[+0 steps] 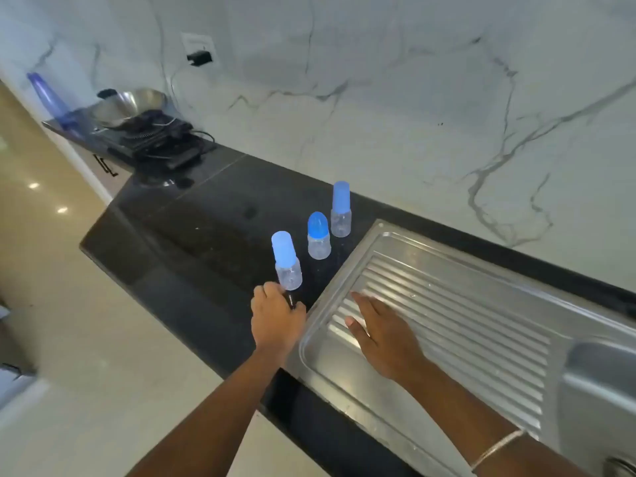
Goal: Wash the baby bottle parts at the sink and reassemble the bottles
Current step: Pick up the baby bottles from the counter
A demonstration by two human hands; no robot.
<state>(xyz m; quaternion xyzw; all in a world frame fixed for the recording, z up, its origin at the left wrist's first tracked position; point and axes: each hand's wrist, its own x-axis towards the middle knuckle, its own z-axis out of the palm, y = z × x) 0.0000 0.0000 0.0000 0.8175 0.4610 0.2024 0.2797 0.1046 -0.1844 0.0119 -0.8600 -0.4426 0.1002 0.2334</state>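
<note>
The right hand [378, 339] lies nearest, flat and open on the ribbed drainboard [464, 321], fingers spread and holding nothing; the basin [602, 390] sits to its right at the frame edge. Just left, on the dark counter [206, 253], the left hand [277, 321] is curled shut around something small and dark that pokes out between its fingers; what it is I cannot tell; its knuckles sit at the base of the near bottle [288, 266], touching or almost so.

All three bottles stand upright and capped on the counter, in a line running away toward the wall: the near bottle, the middle bottle [319, 237] with a domed blue cap, the far bottle [340, 211] just beside the drainboard's far corner.

Judging by that, washing has hardly begun, and the step in hand looks like taking the near bottle for stripping. To do it well, free the left hand of the dark item first, or bring the right hand over; grip the clear body low, not the tall cap, since the bottle looks light and tippy; lift straight up so it does not knock its neighbour; carry it over the drainboard before uncapping, so loose parts land on steel rather than roll off the counter's near edge.
</note>
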